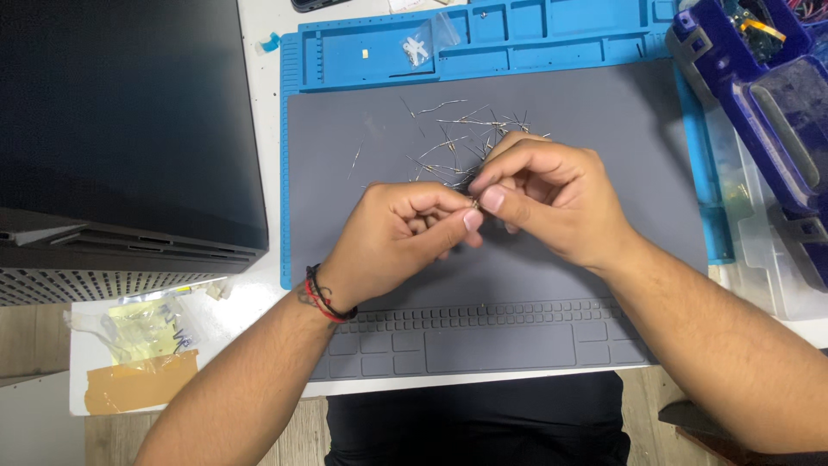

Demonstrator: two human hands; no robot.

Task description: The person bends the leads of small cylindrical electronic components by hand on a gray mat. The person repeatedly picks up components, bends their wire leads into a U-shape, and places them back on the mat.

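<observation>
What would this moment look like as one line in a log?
left hand: pinching small wire-leaded part | right hand: pinching same part | loose leaded parts: scattered on grey mat

Grey work mat (655, 173), blue tray (535, 39), small bag (418, 47) — black box (121, 121), taped pouch (142, 345).

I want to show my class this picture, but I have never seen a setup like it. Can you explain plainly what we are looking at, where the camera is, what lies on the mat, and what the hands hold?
The one picture comes from a camera worn on a person's head, looking down at their own bare hands. The left hand and right hand meet and pinch one small wire-legged component between their fingertips. Under them lies a grey work mat on a blue tray. Loose components are scattered on the mat. A dark box stands at left.
</observation>
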